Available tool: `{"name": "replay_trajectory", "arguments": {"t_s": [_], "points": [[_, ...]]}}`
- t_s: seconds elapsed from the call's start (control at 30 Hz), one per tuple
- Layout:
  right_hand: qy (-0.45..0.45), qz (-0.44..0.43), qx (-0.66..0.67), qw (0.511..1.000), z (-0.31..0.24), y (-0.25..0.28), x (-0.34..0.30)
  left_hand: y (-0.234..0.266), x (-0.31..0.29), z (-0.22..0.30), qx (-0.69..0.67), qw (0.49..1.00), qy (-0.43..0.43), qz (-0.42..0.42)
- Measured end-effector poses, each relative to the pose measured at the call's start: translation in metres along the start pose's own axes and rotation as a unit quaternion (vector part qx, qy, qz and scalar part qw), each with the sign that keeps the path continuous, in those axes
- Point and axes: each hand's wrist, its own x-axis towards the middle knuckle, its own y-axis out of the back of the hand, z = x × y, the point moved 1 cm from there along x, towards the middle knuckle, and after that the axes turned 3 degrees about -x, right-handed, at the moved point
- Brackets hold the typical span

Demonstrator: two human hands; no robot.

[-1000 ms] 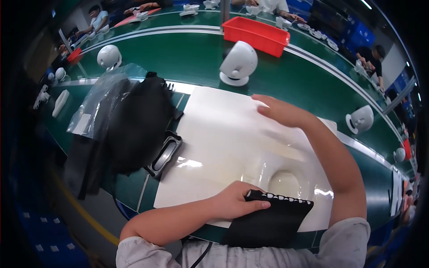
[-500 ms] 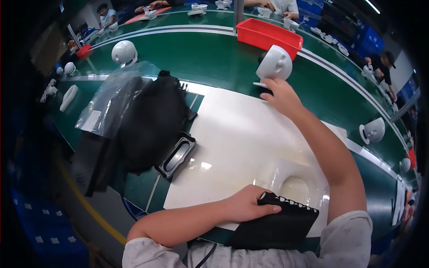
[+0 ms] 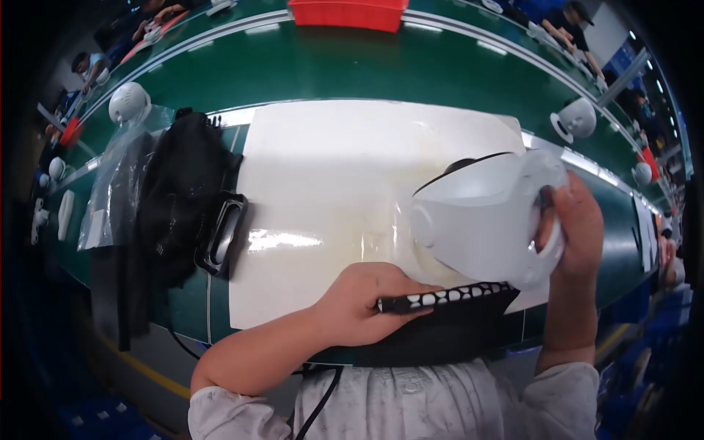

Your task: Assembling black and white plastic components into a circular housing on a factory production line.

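My right hand [image 3: 579,227] grips a white rounded housing [image 3: 469,224] by its ring-shaped base, holding it tilted above the right part of the white work mat [image 3: 315,176]. A dark part shows on the housing's far edge. Closed on a flat black piece [image 3: 440,334] is my left hand [image 3: 367,304], at the mat's near edge, with the thumb side at the piece's corner. Along its upper edge the black piece has a row of white-filled openings. The housing hangs just above that edge; whether they touch I cannot tell.
On the left lie a black fabric bundle [image 3: 183,176], a clear plastic bag [image 3: 114,194] and a black oblong frame [image 3: 222,236]. White housings stand on the green belt at left [image 3: 130,101] and right [image 3: 576,119]. Beyond is a red bin [image 3: 348,15]. Other people work farther off.
My right hand has picked the white housing up off the green belt and brought it near, over the mat. My left hand keeps the black piece, now turned more edge-up. The view has shifted.
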Motion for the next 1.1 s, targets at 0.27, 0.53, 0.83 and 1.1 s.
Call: {"name": "replay_trajectory", "arguments": {"t_s": [0.27, 0.53, 0.83, 1.1], "points": [[-0.019, 0.038, -0.187, 0.981, 0.020, 0.019, -0.038, -0.034, -0.009, -0.003, 0.036, 0.994, -0.061, -0.084], [0.277, -0.164, -0.443, 0.837, 0.000, -0.043, -0.078, -0.038, -0.022, -0.002, 0.034, 0.998, -0.009, -0.058], [0.368, -0.119, -0.444, 0.808, 0.007, -0.052, -0.087, -0.042, -0.027, -0.009, 0.040, 0.998, -0.044, -0.034], [0.365, -0.139, -0.466, 0.793, 0.016, -0.053, -0.094, -0.041, -0.020, 0.002, 0.030, 0.999, -0.034, -0.030]]}}
